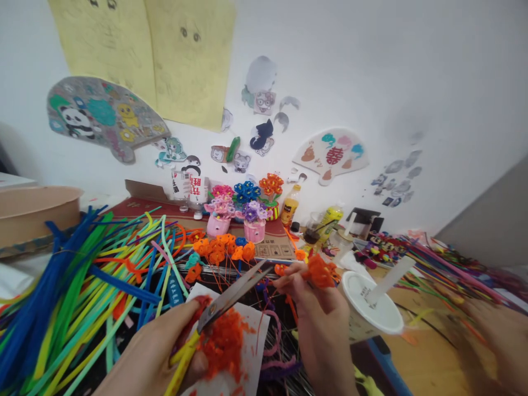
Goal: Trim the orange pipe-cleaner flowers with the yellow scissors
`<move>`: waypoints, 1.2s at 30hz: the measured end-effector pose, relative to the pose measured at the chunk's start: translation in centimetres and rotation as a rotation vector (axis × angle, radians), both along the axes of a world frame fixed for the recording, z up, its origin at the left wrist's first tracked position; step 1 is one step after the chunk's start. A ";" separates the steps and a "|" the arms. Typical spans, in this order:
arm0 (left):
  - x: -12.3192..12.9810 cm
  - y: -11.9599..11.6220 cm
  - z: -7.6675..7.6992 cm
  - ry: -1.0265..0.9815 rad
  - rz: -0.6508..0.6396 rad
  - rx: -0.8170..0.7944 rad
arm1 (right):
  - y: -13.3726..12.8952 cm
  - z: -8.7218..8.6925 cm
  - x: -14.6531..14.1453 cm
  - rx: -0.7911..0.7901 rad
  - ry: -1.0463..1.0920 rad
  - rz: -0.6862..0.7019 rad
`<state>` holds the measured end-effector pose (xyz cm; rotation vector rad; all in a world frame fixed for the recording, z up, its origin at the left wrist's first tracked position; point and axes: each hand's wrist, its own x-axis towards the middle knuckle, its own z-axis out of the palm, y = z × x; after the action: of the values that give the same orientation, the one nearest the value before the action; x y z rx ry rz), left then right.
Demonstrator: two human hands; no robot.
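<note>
My left hand [160,346] is closed round the yellow handles of a pair of scissors [225,301]. Their blades point up and right, slightly parted, towards my right hand [324,324]. Between the closed fingers of that hand is an orange pipe-cleaner flower [322,270], its stem mostly hidden by them. Under the scissors, a heap of orange fuzz clippings [226,344] lies on a white sheet of paper [258,324]. Finished orange flowers on thin wire stems [220,248] stand just beyond the blades.
Bundled coloured pipe cleaners [78,297] spread over the left side. A lidded cup with a straw [371,308] stands close to my right hand. Small potted pipe-cleaner flowers [254,231] and drink bottles [291,206] line the back. Another person's hand [490,335] is at the right edge.
</note>
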<state>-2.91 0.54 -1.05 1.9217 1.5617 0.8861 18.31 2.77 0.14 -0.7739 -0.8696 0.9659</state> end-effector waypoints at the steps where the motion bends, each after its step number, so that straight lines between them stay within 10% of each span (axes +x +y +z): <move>1: 0.0 0.0 -0.1 -0.025 -0.010 0.003 | 0.0 0.0 -0.1 -0.009 0.009 -0.035; 12: 0.6 0.0 -1.8 -0.009 -0.018 -0.084 | -0.3 0.4 -1.0 -0.011 0.018 -0.268; 36: 3.2 -0.6 -1.7 0.170 -0.145 -0.057 | 0.0 -0.5 -0.7 -0.067 0.097 -0.274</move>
<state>0.24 -0.08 -2.75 2.0841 1.5009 0.6254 17.57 2.74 -0.41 -0.8717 -0.6307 0.7855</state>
